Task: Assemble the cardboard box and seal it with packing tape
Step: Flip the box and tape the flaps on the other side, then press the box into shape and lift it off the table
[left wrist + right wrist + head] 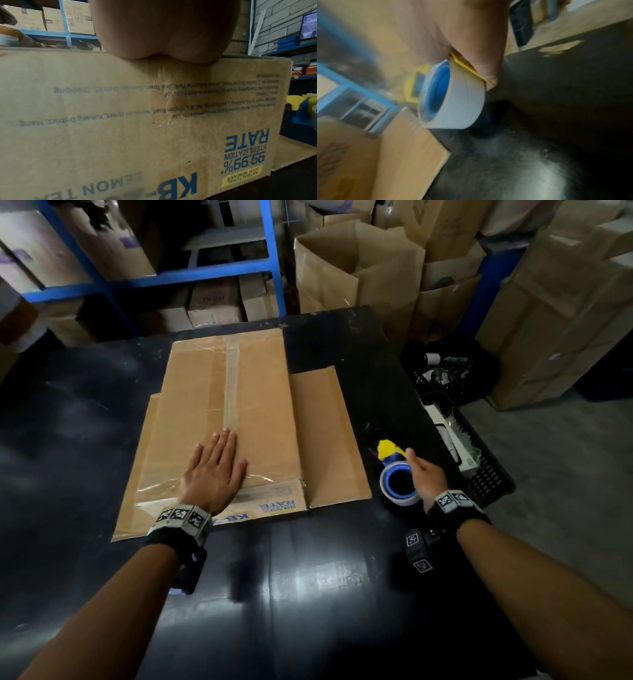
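my right hand [426, 477] grips the tape dispenser [397, 474] just off the box's right flap; my left hand [214, 470] lies flat, fingers straight, pressing the taped seam [232, 385] of the cardboard box [260, 405] on the black table [308, 594]. sealing looks done; next i'd set the dispenser down and flip the box.

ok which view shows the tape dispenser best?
Right wrist: the tape dispenser fills the frame, gripped by the right hand, though blurred. Head shows it small beside the box. Left wrist catches only a sliver.
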